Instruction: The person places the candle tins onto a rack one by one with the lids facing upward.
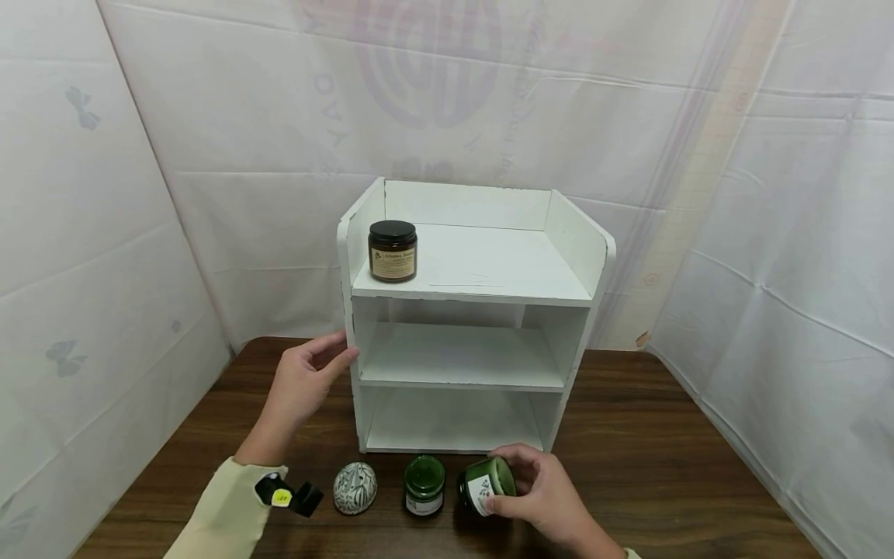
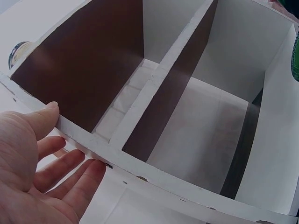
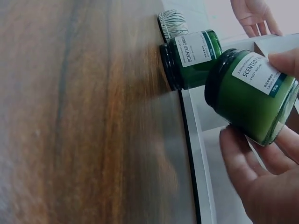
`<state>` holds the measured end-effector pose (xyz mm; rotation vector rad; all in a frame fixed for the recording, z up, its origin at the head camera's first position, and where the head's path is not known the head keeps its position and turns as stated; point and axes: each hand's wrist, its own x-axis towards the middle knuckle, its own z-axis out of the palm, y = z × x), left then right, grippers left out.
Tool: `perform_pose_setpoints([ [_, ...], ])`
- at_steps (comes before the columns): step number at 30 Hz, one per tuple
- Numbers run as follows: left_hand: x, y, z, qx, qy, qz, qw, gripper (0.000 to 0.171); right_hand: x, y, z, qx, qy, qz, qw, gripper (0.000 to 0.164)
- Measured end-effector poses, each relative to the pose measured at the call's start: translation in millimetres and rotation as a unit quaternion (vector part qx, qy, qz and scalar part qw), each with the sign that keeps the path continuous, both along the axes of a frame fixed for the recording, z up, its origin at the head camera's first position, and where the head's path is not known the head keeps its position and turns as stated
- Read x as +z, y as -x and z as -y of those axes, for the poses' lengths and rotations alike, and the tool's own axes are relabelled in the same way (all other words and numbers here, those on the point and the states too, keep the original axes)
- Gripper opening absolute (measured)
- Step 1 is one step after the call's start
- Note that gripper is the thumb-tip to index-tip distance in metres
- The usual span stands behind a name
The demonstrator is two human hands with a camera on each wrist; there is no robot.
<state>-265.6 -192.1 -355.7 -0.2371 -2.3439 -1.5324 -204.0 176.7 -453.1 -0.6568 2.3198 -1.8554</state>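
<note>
My right hand (image 1: 541,493) holds a green glass scented candle jar (image 3: 250,102) between thumb and fingers. The jar tilts, with its black lid end low and its green glass end facing up and right. Left of it, a second green candle jar (image 1: 424,485) stands on the table, black lid down. Beyond that sits a small rounded tin (image 1: 355,487) with a black-and-white leaf pattern. My left hand (image 1: 307,380) grips the left side panel of a white shelf unit (image 1: 468,353), thumb at the front edge (image 2: 74,130) and fingers along the outer side.
A brown candle jar (image 1: 393,256) with black lid stands at the left of the unit's top shelf. The unit rests on a dark wood table (image 1: 649,466). White cloth sheets (image 1: 279,101) hang behind and on both sides.
</note>
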Motion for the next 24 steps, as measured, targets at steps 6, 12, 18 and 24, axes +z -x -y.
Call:
perform_pose_setpoints([
  [6,0.3,-0.2,0.0,-0.002,-0.006,0.004,1.0,0.057,2.5,0.1,-1.3,0.002,0.028,0.006,1.0,0.051],
  [12,-0.2,0.5,0.1,-0.001,-0.006,0.006,1.0,0.057,2.7,0.1,-1.8,0.016,0.061,0.03,0.998,0.054],
  [18,-0.7,1.5,0.7,0.002,0.003,0.001,1.0,0.057,3.1,0.0,-0.9,0.014,0.088,0.062,0.994,0.057],
  [24,-1.4,2.5,0.4,0.002,0.0,-0.003,1.0,0.057,2.2,-0.9,0.3,0.035,0.138,0.095,0.985,0.046],
])
